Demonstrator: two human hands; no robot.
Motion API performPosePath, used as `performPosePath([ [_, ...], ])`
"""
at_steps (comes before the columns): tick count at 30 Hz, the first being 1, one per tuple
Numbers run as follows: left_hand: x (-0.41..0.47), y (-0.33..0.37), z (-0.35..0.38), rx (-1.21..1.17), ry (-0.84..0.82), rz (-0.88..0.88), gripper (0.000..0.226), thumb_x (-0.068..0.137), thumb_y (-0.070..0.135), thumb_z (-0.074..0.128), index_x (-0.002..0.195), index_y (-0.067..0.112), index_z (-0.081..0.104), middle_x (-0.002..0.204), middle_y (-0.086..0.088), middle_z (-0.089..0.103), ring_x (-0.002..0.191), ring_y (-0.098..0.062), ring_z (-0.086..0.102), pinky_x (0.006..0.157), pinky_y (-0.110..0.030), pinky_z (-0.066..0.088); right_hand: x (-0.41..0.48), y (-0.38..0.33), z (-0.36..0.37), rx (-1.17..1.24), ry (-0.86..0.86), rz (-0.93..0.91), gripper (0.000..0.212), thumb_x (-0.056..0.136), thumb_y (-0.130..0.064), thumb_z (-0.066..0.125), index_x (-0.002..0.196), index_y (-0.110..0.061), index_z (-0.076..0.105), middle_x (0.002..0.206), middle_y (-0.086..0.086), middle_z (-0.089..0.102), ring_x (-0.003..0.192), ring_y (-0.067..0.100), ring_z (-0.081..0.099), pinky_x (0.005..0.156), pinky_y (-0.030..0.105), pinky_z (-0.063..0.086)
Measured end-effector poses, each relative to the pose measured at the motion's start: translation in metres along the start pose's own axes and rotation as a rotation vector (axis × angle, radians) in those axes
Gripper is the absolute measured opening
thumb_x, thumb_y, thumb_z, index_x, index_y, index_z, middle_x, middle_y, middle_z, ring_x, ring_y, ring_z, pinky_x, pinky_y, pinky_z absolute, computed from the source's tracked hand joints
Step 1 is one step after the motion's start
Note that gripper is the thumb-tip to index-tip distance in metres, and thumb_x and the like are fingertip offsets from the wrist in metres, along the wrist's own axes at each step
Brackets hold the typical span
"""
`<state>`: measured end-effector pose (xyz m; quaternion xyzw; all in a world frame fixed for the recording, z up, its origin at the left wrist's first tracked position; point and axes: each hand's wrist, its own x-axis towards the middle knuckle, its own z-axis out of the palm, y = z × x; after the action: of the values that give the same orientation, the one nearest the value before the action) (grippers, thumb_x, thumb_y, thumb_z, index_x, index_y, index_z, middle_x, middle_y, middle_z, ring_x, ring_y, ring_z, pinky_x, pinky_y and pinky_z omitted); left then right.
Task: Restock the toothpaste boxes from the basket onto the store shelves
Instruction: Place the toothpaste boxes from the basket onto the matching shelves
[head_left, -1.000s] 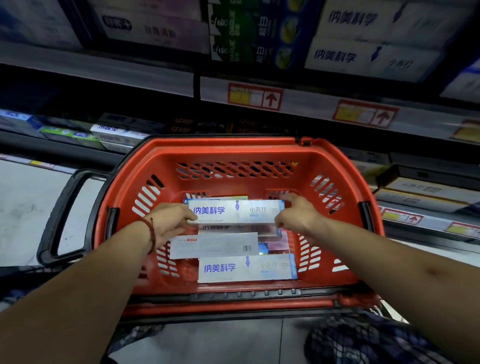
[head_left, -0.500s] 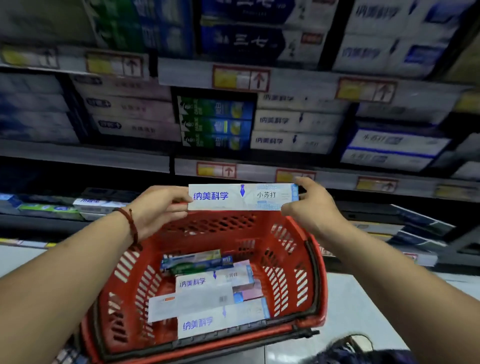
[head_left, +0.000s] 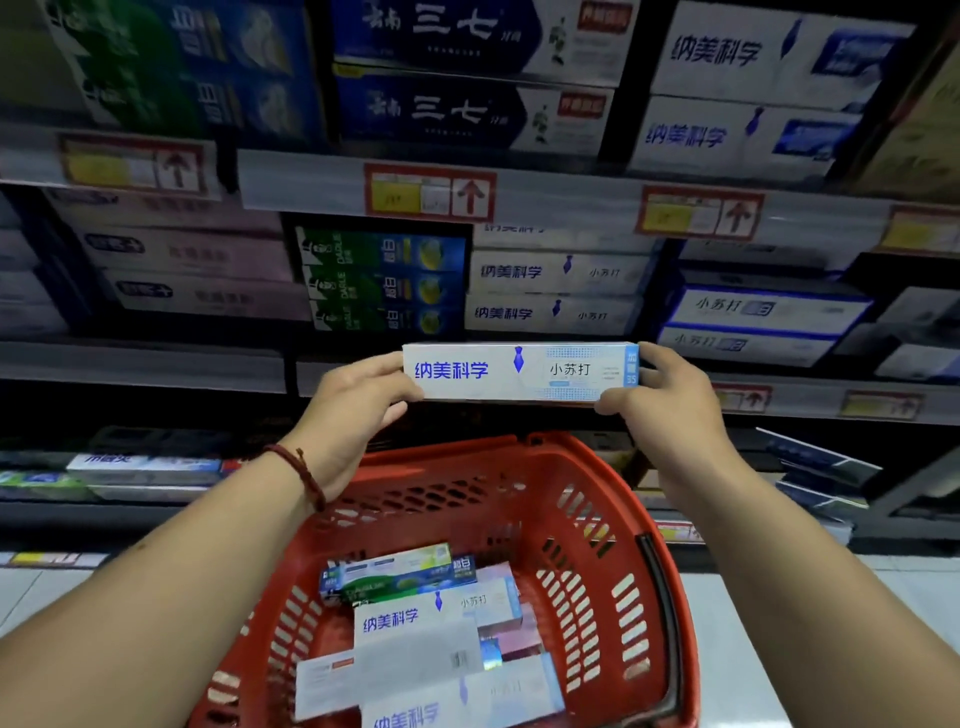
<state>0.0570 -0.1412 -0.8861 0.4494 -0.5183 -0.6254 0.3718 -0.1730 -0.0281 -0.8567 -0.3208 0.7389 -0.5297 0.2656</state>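
Toothpaste box (head_left: 519, 371) is being held level above the red basket (head_left: 530, 467), left hand (head_left: 353, 415) and right hand (head_left: 670, 410) each pinching one end.

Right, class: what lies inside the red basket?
Several toothpaste boxes lie piled flat in the basket: a green box at the back, white blue-lettered boxes nearer. Anything beneath the pile is hidden.

Toothpaste boxes (head_left: 550, 312) on store shelves (head_left: 140, 364)
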Motion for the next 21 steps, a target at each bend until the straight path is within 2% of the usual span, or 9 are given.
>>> performPosePath([
  [2, 0.008, 0.001, 0.013, -0.027, 0.012, 0.029, 0.038, 0.089, -0.006, 0.057, 0.103, 0.024, 0.075, 0.103, 0.006, 0.079, 0.112, -0.011, 0.067, 0.111, -0.037, 0.045, 0.012, -0.004, -0.004, 0.045, 0.037, 0.008, 0.063, 0.081, 0.004, 0.070, 0.137, -0.021, 0.057, 0.111, -0.003, 0.072, 0.097, 0.008, 0.068, 0.074, 0.018, 0.048],
  [4, 0.017, 0.001, 0.025, -0.044, 0.046, 0.049, 0.040, 0.087, -0.007, 0.058, 0.110, 0.022, 0.074, 0.107, 0.004, 0.078, 0.112, -0.012, 0.068, 0.109, -0.037, 0.047, 0.025, -0.008, -0.008, 0.085, 0.081, 0.003, 0.071, 0.081, 0.002, 0.071, 0.146, -0.021, 0.052, 0.113, -0.004, 0.070, 0.093, 0.003, 0.065, 0.068, 0.013, 0.043],
  [7, 0.030, -0.005, 0.041, -0.048, 0.100, 0.092, 0.047, 0.086, -0.005, 0.060, 0.127, 0.015, 0.069, 0.117, -0.001, 0.075, 0.115, -0.017, 0.067, 0.108, -0.041, 0.048, 0.041, -0.010, -0.014, 0.126, 0.114, -0.004, 0.076, 0.084, 0.001, 0.070, 0.152, -0.021, 0.045, 0.116, -0.008, 0.062, 0.089, -0.001, 0.057, 0.083, 0.022, 0.041],
  [9, 0.035, -0.007, 0.051, -0.043, 0.127, 0.112, 0.046, 0.086, -0.003, 0.060, 0.126, 0.017, 0.069, 0.118, 0.001, 0.075, 0.115, -0.016, 0.067, 0.107, -0.039, 0.049, 0.051, -0.007, -0.016, 0.123, 0.128, 0.008, 0.076, 0.084, -0.002, 0.070, 0.153, -0.020, 0.043, 0.131, -0.005, 0.061, 0.110, 0.011, 0.059, 0.093, 0.029, 0.038],
  [11, 0.039, -0.008, 0.060, -0.025, 0.126, 0.132, 0.042, 0.087, -0.003, 0.060, 0.118, 0.023, 0.072, 0.113, 0.005, 0.076, 0.112, -0.013, 0.068, 0.104, -0.036, 0.050, 0.059, -0.006, -0.016, 0.108, 0.124, 0.041, 0.078, 0.085, -0.002, 0.070, 0.155, -0.018, 0.039, 0.143, -0.001, 0.053, 0.129, 0.021, 0.051, 0.096, 0.031, 0.036],
  [13, 0.043, -0.009, 0.065, -0.007, 0.134, 0.131, 0.040, 0.087, -0.004, 0.059, 0.110, 0.026, 0.072, 0.111, 0.006, 0.076, 0.111, -0.012, 0.067, 0.101, -0.034, 0.050, 0.066, -0.002, -0.015, 0.088, 0.110, 0.065, 0.069, 0.084, 0.000, 0.069, 0.147, -0.019, 0.048, 0.126, -0.003, 0.059, 0.113, 0.020, 0.056, 0.091, 0.031, 0.037],
  [15, 0.048, -0.011, 0.068, 0.025, 0.155, 0.117, 0.037, 0.085, -0.004, 0.060, 0.109, 0.023, 0.072, 0.111, 0.005, 0.075, 0.111, -0.015, 0.067, 0.100, -0.036, 0.051, 0.070, 0.004, -0.014, 0.064, 0.073, 0.092, 0.053, 0.083, 0.001, 0.069, 0.127, -0.025, 0.055, 0.103, -0.009, 0.063, 0.090, 0.010, 0.058, 0.085, 0.031, 0.041],
  [19, 0.053, -0.015, 0.071, 0.170, 0.141, 0.116, 0.040, 0.086, -0.002, 0.062, 0.103, 0.033, 0.071, 0.106, 0.015, 0.073, 0.104, -0.006, 0.066, 0.086, -0.022, 0.049, 0.077, 0.020, -0.014, 0.032, 0.046, 0.127, 0.043, 0.080, 0.002, 0.071, 0.115, -0.021, 0.060, 0.095, -0.011, 0.066, 0.087, 0.005, 0.059, 0.072, 0.025, 0.047],
  [21, 0.055, -0.015, 0.072, 0.228, 0.125, 0.116, 0.040, 0.087, 0.003, 0.064, 0.110, 0.036, 0.070, 0.109, 0.019, 0.071, 0.105, -0.002, 0.064, 0.090, -0.022, 0.048, 0.079, 0.023, -0.014, 0.025, 0.053, 0.109, 0.042, 0.081, 0.002, 0.072, 0.113, -0.022, 0.060, 0.092, -0.015, 0.064, 0.084, 0.000, 0.057, 0.069, 0.019, 0.044],
])
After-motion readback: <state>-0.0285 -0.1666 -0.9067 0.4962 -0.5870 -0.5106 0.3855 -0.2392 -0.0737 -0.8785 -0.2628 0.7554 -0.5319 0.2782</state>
